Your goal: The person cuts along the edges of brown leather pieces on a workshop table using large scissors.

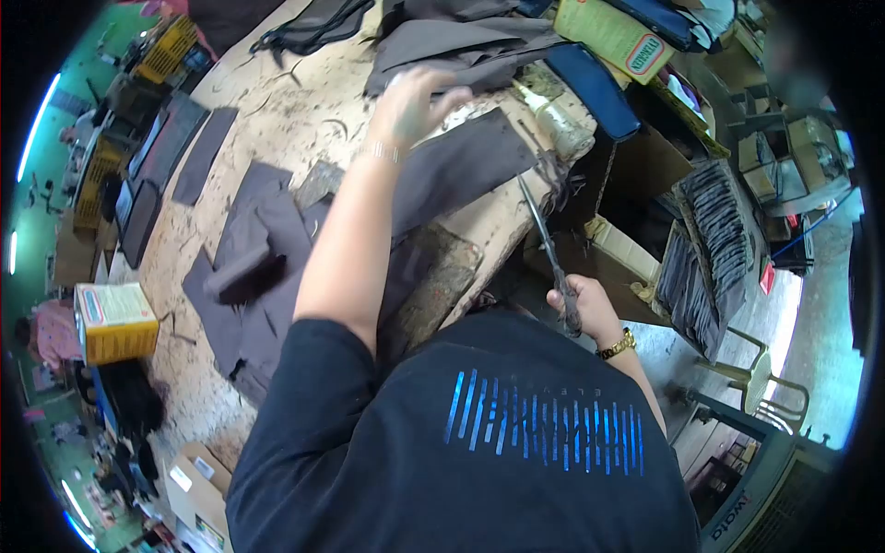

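Observation:
My left hand (412,106) is raised over the worktable (336,97), its fingers apart and slightly blurred, with nothing seen in it. Below and right of it lies a dark brown strip of material (461,166). My right hand (590,311) is wrapped round the handles of long scissors (548,241) beside the table's right edge. The blades look closed, and their tip points at the strip's right end. More dark brown pieces (263,226) lie overlapped left of my left forearm. A folded dark pile (452,51) sits beyond my left hand.
A plastic bottle (556,124) and a blue case (595,92) are at the table's far right. Beside the table stands an open cardboard box (645,175), next to stacked dark pieces (710,230). A yellow-and-white tin (118,323) stands at the left edge.

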Tool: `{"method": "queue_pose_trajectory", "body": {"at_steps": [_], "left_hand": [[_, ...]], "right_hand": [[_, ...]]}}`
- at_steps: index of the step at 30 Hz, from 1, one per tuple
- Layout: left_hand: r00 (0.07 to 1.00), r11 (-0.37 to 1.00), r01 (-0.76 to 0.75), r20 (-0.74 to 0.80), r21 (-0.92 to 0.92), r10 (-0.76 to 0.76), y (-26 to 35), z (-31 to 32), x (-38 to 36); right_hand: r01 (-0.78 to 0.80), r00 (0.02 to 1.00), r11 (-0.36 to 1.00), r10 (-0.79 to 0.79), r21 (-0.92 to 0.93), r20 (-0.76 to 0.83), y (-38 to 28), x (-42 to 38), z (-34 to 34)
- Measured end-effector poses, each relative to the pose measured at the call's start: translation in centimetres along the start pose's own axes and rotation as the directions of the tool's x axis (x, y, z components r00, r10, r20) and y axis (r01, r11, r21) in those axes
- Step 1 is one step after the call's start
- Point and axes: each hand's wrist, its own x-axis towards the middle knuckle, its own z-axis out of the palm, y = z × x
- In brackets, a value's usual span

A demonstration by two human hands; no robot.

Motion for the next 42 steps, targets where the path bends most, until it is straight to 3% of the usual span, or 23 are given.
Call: {"method": "queue_pose_trajectory", "body": {"at_steps": [1,3,6,7,9,12,15,17,19,21,23,29,32,34,38,40,42], "left_hand": [[0.995,0.998,-0.060,-0.076,0.033,0.063,1.3,0.5,-2.2],[0.981,0.995,-0.098,0.166,-0.013,0.099,2.6,2.9,-5.4],[0.906,0.961,0.091,0.379,0.260,-0.188,3.5,5.9,-7.4],[0.934,0.963,0.069,0.321,0.262,-0.154,2.8,6.2,-8.0],[0.911,0.955,0.040,0.382,0.294,-0.155,2.5,5.7,-7.8],[0.869,0.957,-0.032,0.481,0.289,-0.116,2.3,3.6,-7.9],[0.920,0.965,-0.093,0.392,0.244,-0.010,3.0,3.8,-8.0],[0.941,0.944,-0.176,0.330,0.278,0.079,3.6,5.2,-8.0],[0.963,0.944,-0.176,0.246,0.279,0.106,3.7,6.8,-7.7],[0.971,0.963,-0.130,0.226,0.234,0.077,3.2,8.2,-7.9],[0.977,0.973,-0.092,0.206,0.210,0.048,2.7,8.6,-8.0],[0.983,0.978,-0.161,0.109,0.130,0.147,2.7,8.3,-8.4],[0.989,0.990,-0.142,0.037,0.011,0.142,2.2,8.7,-8.5],[0.998,0.991,-0.055,-0.015,-0.121,0.053,2.3,8.6,-8.3],[0.999,0.995,-0.030,-0.014,-0.097,0.029,2.5,8.4,-8.3],[0.990,0.985,-0.142,-0.007,0.102,0.144,3.1,8.5,-8.3],[0.988,0.981,-0.150,-0.004,0.126,0.152,3.7,8.7,-8.3]], "right_hand": [[-0.010,1.000,1.000,0.010,-0.009,0.007,0.6,-0.2,0.0],[0.017,0.999,0.999,-0.015,-0.051,0.034,1.5,0.0,-0.6],[-0.063,0.974,0.967,0.005,0.248,0.227,1.3,0.4,-1.9],[-0.053,0.974,0.966,-0.006,0.253,0.226,1.6,0.6,-2.5],[-0.082,0.957,0.931,-0.026,0.356,0.289,2.6,1.1,-3.3],[-0.138,0.967,0.910,0.039,0.390,0.252,2.6,0.5,-4.3],[-0.156,0.971,0.913,0.071,0.376,0.229,1.9,-0.4,-4.2],[-0.090,0.977,0.931,0.013,0.354,0.213,1.8,-0.7,-3.2],[-0.150,0.977,0.880,0.064,0.451,0.201,0.4,-1.4,-2.1],[-0.159,0.974,0.929,0.093,0.334,0.207,-0.3,-1.8,-1.5],[-0.126,0.983,0.935,0.072,0.331,0.170,-0.3,-1.6,-0.7],[-0.097,0.989,0.922,0.046,0.375,0.143,-1.2,-0.5,0.0],[-0.126,0.985,0.930,0.075,0.345,0.157,-1.5,-0.3,-0.2],[-0.120,0.986,0.947,0.079,0.297,0.148,-1.4,-0.6,-0.4],[-0.165,0.975,0.927,0.102,0.337,0.197,-0.6,-2.0,-1.2],[-0.170,0.972,0.924,0.099,0.344,0.215,-0.3,-2.1,-1.0],[-0.154,0.978,0.923,0.090,0.354,0.191,-0.5,-1.5,-0.5]]}}
